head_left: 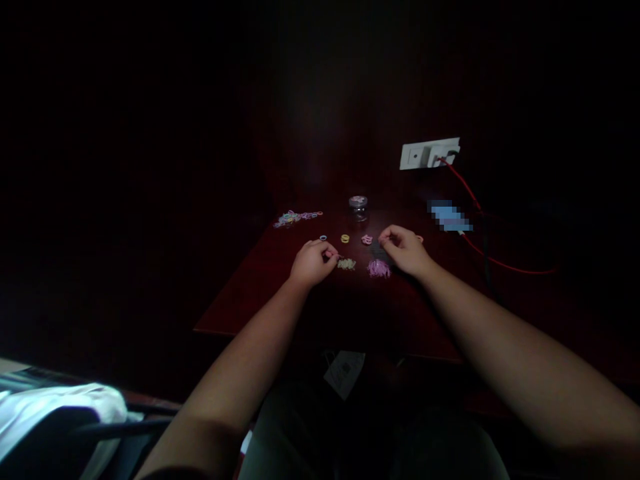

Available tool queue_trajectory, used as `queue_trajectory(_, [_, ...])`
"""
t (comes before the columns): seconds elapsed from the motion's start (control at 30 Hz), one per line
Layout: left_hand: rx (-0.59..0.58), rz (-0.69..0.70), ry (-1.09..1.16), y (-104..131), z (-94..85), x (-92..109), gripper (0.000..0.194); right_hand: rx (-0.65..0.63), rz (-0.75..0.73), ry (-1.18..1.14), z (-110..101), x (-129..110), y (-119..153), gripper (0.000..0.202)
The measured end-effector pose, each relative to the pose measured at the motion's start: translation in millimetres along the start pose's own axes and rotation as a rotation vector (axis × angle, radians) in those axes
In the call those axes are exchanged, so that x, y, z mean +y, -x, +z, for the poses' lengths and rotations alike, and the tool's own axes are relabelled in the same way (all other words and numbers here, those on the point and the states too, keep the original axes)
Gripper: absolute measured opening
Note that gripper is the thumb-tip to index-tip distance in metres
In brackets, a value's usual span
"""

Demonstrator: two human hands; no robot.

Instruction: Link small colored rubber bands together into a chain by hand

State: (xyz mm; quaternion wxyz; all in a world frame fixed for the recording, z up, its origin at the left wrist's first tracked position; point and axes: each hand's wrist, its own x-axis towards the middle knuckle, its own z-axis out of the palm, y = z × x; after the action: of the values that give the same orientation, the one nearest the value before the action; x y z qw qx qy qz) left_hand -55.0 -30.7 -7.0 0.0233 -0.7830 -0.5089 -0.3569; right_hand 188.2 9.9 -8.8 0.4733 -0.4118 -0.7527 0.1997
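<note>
The dark red bench [240,307] spreads under both your grips. Well to the left of your left grip and nearer you lies a white cloth [65,403]. Your left grip [338,255] has its fingers curled in toward the thumb, right beside the pale bands; whether it pinches one, you cannot tell from here. Your right grip [382,240] is bent the same way, and its hold is just as unclear. Beyond your right grip and off to its right, a white socket plate [414,156] sits on the wall with a plug in it. A phone [450,216], its screen blurred, lies to the right of that grip, a red cable [480,251] at its near end. Past your left grip and leftward is a loose heap of mixed bands [295,217]. The clear jar [358,209] stands beyond your grips, between them. The purple bands [379,269] are piled on the near side of your right grip; the pale bands [347,265] are at your left fingertips. Just left of your right grip is a pink cluster [367,239], then two yellow rings [345,239]; one blue ring [323,238] lies just past your left grip
</note>
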Motion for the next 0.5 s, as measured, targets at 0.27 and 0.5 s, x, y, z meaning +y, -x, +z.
queue_trajectory(0.27, [-0.098,0.028,-0.018,3.5,3.7,-2.1,0.008,-0.022,-0.024,-0.068,2.9,2.7,-2.6,0.011])
queue_trajectory(0.5, [-0.122,0.043,0.002,5.9,-2.2,-4.7,0.012,-0.036,-0.015,-0.112,4.6,3.3,-2.8,0.01])
